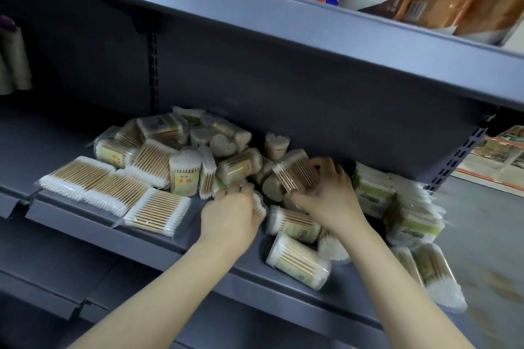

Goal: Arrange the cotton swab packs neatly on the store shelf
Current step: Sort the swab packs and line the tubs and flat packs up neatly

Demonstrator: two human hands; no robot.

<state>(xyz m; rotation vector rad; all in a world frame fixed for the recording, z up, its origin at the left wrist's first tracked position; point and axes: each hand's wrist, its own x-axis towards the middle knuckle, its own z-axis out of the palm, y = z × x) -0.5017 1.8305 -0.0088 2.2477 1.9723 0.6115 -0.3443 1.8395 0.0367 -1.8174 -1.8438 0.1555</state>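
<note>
Right hand (329, 195) fingers gripping a swab pack (296, 177), left hand (231, 214) fingers buried among packs, grip unclear

A single head-worn camera looked forward and down, close to a grey shelf (158, 238) that ran tilted from the left edge toward the lower right of the frame. The shelf above (283, 25) crossed the upper frame. Both forearms entered from the bottom edge. No second view was given.
</note>
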